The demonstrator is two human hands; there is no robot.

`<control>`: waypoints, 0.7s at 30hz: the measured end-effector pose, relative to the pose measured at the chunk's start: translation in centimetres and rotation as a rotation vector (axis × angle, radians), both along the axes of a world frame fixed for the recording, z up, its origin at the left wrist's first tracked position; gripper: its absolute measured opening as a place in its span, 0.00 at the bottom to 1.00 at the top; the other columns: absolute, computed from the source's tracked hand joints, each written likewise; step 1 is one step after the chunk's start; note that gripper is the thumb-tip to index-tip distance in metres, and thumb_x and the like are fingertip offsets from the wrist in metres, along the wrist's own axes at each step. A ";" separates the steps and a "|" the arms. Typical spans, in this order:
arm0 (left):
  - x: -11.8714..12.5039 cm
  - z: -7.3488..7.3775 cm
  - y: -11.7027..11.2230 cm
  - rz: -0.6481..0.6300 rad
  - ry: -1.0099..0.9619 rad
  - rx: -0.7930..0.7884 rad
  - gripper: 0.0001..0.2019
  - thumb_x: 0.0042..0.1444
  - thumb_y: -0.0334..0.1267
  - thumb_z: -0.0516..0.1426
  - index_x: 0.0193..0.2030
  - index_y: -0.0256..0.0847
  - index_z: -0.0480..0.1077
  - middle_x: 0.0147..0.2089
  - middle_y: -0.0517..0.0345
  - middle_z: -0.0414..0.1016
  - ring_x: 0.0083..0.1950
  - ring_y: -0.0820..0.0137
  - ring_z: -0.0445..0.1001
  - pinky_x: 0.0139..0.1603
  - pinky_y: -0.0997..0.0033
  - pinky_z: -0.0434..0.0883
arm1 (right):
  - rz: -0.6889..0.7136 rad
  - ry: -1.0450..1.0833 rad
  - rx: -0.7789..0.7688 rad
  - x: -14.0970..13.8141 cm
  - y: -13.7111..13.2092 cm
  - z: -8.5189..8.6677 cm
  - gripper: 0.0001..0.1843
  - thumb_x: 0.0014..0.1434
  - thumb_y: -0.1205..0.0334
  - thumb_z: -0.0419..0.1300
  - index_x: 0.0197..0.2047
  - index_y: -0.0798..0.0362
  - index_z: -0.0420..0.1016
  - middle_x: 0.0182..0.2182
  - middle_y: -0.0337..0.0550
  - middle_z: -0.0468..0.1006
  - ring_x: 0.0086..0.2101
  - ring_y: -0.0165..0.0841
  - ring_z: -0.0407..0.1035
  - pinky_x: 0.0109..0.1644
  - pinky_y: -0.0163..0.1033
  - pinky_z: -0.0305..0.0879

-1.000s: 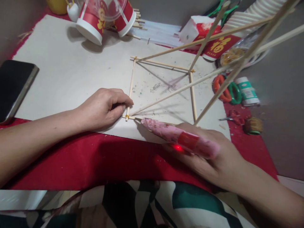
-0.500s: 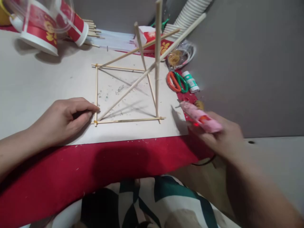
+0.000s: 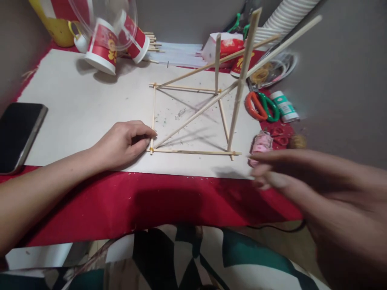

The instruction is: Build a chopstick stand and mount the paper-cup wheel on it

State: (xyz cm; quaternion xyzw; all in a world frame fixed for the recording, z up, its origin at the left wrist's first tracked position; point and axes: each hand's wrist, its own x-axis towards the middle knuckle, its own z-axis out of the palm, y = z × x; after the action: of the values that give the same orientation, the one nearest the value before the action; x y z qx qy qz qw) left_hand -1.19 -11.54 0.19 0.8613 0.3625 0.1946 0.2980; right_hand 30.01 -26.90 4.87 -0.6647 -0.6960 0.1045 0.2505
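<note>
A frame of thin wooden sticks [image 3: 193,152] stands on white board [image 3: 90,96], its base a square with yellowish bands at the corners. Slanting sticks and upright ones rise from it, mostly at the right. At the near left corner, my left hand [image 3: 127,143] pinches the left base stick [image 3: 154,108] between thumb and finger. My right hand [image 3: 320,193], slightly blurred, hovers over the near right, fingers stretched out and nothing seen in them. Just beyond its fingertips lies the pink hot glue gun [image 3: 261,143], partly hidden by the hand.
Orange-and-green-handled scissors [image 3: 255,105] and a glue stick [image 3: 284,106] lie to the right. Red paper cups [image 3: 102,46] and a clear plastic cup stand behind left. A phone [image 3: 21,135] lies at the left. Red cloth [image 3: 169,201] covers the near edge.
My right hand has let go of the hot glue gun, which now lies on the table at the right. The view has swung left; my left hand stays at the frame's corner.
</note>
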 end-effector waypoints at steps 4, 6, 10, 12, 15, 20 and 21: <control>-0.1 -0.2 -0.1 -0.025 -0.005 0.033 0.15 0.61 0.37 0.54 0.47 0.38 0.81 0.45 0.51 0.83 0.46 0.65 0.80 0.53 0.66 0.74 | 0.104 0.649 -0.350 -7.2 5.1 -1.2 0.23 0.63 0.48 0.66 0.56 0.52 0.73 0.25 0.36 0.78 0.25 0.31 0.75 0.32 0.36 0.75; -0.2 -0.4 -0.1 -0.038 -0.006 0.044 0.15 0.60 0.36 0.54 0.47 0.38 0.80 0.44 0.51 0.82 0.45 0.65 0.79 0.52 0.65 0.74 | 0.107 0.820 -0.423 -9.0 7.5 -2.4 0.23 0.61 0.49 0.68 0.53 0.53 0.71 0.21 0.31 0.73 0.20 0.28 0.69 0.27 0.35 0.72; -0.2 -0.7 -0.2 -0.059 -0.009 0.065 0.15 0.59 0.33 0.54 0.47 0.38 0.80 0.43 0.52 0.82 0.44 0.66 0.79 0.49 0.66 0.74 | 0.068 0.981 -0.406 -10.4 9.7 -4.1 0.12 0.63 0.55 0.67 0.41 0.53 0.71 0.23 0.35 0.75 0.20 0.25 0.68 0.20 0.30 0.66; -0.2 -0.5 -0.2 -0.068 -0.005 0.067 0.15 0.58 0.33 0.54 0.46 0.38 0.80 0.42 0.53 0.82 0.43 0.67 0.79 0.48 0.67 0.74 | 0.034 0.987 -0.399 -10.9 9.9 -4.4 0.09 0.65 0.60 0.64 0.36 0.54 0.71 0.24 0.37 0.77 0.19 0.24 0.68 0.18 0.28 0.65; -0.4 0.0 -0.3 -0.093 0.041 0.053 0.15 0.57 0.32 0.55 0.47 0.39 0.80 0.42 0.54 0.81 0.41 0.68 0.78 0.45 0.69 0.73 | 0.004 0.969 -0.393 -11.4 9.9 -4.5 0.09 0.66 0.63 0.62 0.34 0.55 0.72 0.26 0.40 0.79 0.19 0.23 0.67 0.17 0.27 0.64; -0.4 0.6 -0.6 -0.122 0.124 0.059 0.13 0.56 0.32 0.58 0.45 0.40 0.80 0.38 0.56 0.80 0.37 0.69 0.76 0.40 0.71 0.70 | 0.003 0.967 -0.378 -11.7 9.9 -4.3 0.08 0.65 0.64 0.62 0.33 0.54 0.70 0.25 0.39 0.79 0.18 0.22 0.67 0.17 0.27 0.63; -0.4 0.6 -0.6 -0.118 0.121 0.066 0.12 0.56 0.32 0.57 0.45 0.40 0.80 0.38 0.57 0.80 0.37 0.69 0.76 0.40 0.72 0.69 | 0.000 0.968 -0.376 -11.7 9.9 -4.3 0.08 0.64 0.64 0.62 0.33 0.54 0.70 0.25 0.38 0.79 0.17 0.22 0.67 0.17 0.27 0.63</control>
State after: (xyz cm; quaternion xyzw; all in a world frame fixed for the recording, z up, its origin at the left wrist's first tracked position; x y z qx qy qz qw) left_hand -1.59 -12.13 0.78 0.9008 0.3218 0.1361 0.2581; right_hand 18.29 -17.02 0.59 -0.5737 -0.4698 0.5231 0.4200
